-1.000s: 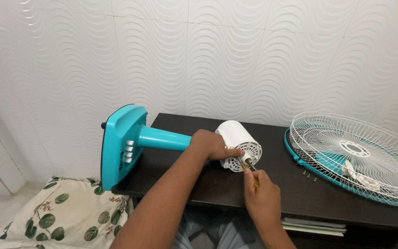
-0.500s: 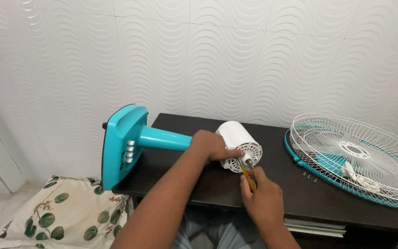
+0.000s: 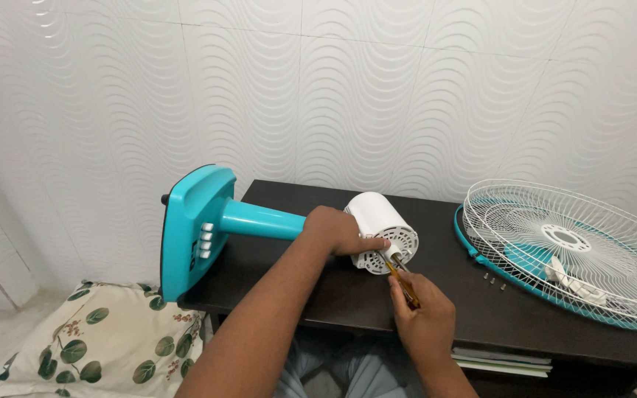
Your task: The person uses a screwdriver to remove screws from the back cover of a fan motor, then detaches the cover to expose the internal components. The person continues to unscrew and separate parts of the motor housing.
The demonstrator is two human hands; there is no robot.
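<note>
Since the earlier frames the right hand (image 3: 423,318) has edged up and inward, bringing the screwdriver (image 3: 401,278) closer to the motor's face, while the left hand has kept its grip in the same place. At far left a leaf-patterned cushion (image 3: 86,346) lies on the floor beside the dark table (image 3: 481,317). On the table's left end a teal fan base (image 3: 189,228) stands on edge, its teal neck (image 3: 259,219) running rightward along the tabletop to the white motor housing (image 3: 379,221), which lies on its side near the table's middle with its vented face turned toward the person. The left hand (image 3: 337,230) reaches in from below on a long, nearly straight forearm, palm down, fingers curled together and clamped around the housing where the neck joins it, thumb stretched along the near side. Just right of it, the right hand rises from the lower edge with the wrist bent, fingers closed tight on the screwdriver's yellow handle, the shaft angled up and left so its tip meets the housing's face. Farther right, small screws (image 3: 492,279) lie loose on the table, and a white wire fan guard (image 3: 569,247) with teal blades inside rests flat at the right end.
</note>
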